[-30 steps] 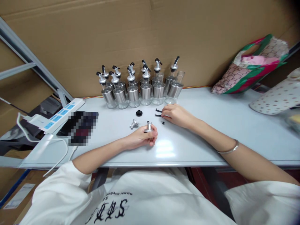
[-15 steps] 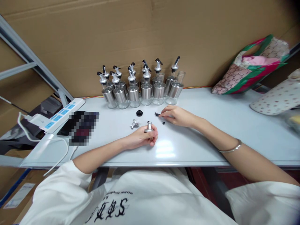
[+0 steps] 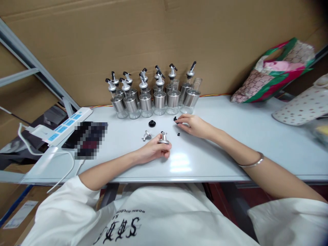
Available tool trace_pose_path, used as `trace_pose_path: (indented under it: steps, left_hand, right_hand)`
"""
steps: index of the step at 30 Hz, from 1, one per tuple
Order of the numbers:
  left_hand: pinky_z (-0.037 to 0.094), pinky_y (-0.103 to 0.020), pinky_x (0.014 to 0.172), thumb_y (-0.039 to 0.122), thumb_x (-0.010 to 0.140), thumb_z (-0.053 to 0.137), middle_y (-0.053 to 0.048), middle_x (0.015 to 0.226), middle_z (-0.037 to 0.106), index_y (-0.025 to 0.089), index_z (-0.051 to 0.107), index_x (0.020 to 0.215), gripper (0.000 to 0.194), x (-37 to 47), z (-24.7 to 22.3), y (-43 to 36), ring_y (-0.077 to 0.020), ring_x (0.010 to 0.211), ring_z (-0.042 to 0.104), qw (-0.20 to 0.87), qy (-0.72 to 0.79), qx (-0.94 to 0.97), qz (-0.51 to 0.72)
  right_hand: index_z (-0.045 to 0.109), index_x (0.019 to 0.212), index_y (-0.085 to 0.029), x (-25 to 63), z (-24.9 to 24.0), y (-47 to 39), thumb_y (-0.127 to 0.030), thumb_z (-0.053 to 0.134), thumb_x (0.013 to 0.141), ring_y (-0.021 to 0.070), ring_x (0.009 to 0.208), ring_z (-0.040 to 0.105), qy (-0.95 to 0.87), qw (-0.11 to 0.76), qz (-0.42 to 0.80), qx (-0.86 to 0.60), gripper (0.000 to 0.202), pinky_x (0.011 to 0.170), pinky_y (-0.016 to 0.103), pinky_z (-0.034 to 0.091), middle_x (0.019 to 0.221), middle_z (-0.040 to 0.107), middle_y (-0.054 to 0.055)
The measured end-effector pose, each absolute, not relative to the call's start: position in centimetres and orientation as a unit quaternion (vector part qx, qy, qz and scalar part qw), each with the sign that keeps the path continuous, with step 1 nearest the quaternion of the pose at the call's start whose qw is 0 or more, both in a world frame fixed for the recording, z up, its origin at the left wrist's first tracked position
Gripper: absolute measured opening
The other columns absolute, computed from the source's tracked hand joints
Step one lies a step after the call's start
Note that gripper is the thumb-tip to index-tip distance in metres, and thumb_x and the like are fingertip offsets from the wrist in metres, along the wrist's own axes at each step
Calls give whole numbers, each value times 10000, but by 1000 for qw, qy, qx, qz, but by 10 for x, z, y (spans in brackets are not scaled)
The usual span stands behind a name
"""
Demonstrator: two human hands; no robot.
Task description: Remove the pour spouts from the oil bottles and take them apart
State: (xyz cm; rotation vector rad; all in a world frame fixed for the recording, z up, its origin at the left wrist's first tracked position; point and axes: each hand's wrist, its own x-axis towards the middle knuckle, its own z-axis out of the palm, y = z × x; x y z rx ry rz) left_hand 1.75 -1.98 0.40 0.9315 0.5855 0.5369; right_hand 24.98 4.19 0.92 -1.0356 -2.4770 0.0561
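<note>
My left hand [image 3: 153, 149] is closed around a silver pourer spout [image 3: 164, 138], which points upward near the front of the table. Farther right, my right hand [image 3: 194, 125] pinches a small black flap lever [image 3: 175, 119] between thumb and fingertips, just above or on the tabletop. Below those fingers lies a tiny black plug [image 3: 178, 134]. A round black stopper [image 3: 152, 123] rests beyond my left hand. Beside that hand a second silver pourer spout [image 3: 146, 135] lies on its side.
Glass bottles with steel sleeves [image 3: 159, 99] stand in rows at the back, most topped with pourers. To the left are a power strip [image 3: 69, 126], a phone-like dark device [image 3: 87, 140] and white cables. A patterned bag [image 3: 271, 75] and spotted white container [image 3: 302, 106] occupy the right.
My right hand has lifted or turned the black lever, which now points more upward and sits slightly farther back. The spout in my left hand has tilted a little.
</note>
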Motion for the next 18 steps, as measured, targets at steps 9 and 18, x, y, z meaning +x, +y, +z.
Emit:
trace_pose_path:
  steps: [9, 18]
  left_hand:
    - [385, -246, 643, 183, 689, 710, 17, 797, 617, 209, 403, 960, 410, 17, 7, -18, -69, 573, 557, 818, 261, 448, 247]
    - [394, -281, 648, 101, 602, 508, 19, 669, 541, 184, 440, 907, 323, 15, 7, -15, -117, 566, 542, 849, 234, 415, 228]
  right_hand:
    - [607, 1098, -166, 219, 29, 3, -247, 395, 958, 201, 906, 591, -922, 295, 52, -246, 266, 770, 343, 476, 995, 651, 116]
    - [551, 926, -177, 214, 30, 0, -322, 378, 970, 177, 777, 550, -922, 284, 97, -247, 230, 713, 294, 429, 820, 620, 71]
